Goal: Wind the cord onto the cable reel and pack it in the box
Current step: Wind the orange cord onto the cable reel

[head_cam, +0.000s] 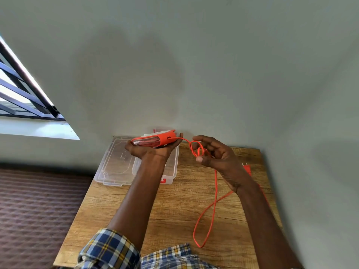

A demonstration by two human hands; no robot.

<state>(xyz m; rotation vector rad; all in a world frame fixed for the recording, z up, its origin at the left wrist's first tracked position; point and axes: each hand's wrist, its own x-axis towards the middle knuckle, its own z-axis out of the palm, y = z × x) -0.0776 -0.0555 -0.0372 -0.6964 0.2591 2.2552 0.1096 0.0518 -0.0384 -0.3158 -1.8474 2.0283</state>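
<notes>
My left hand [150,150] grips the orange cable reel [155,141] from below, holding it above the clear plastic box [172,169]. An orange cord [214,193] leaves the reel's right end and loops around the fingers of my right hand [215,152], which pinches it. From there the cord hangs down and lies in a long loop on the wooden table [174,210]. Its orange plug [247,168] lies on the table behind my right wrist, partly hidden.
The box's clear lid [116,164] lies open to the left of the box, at the table's far left corner. A grey wall stands right behind the table. A patterned brown surface [38,206] lies left of the table, under a barred window [21,94].
</notes>
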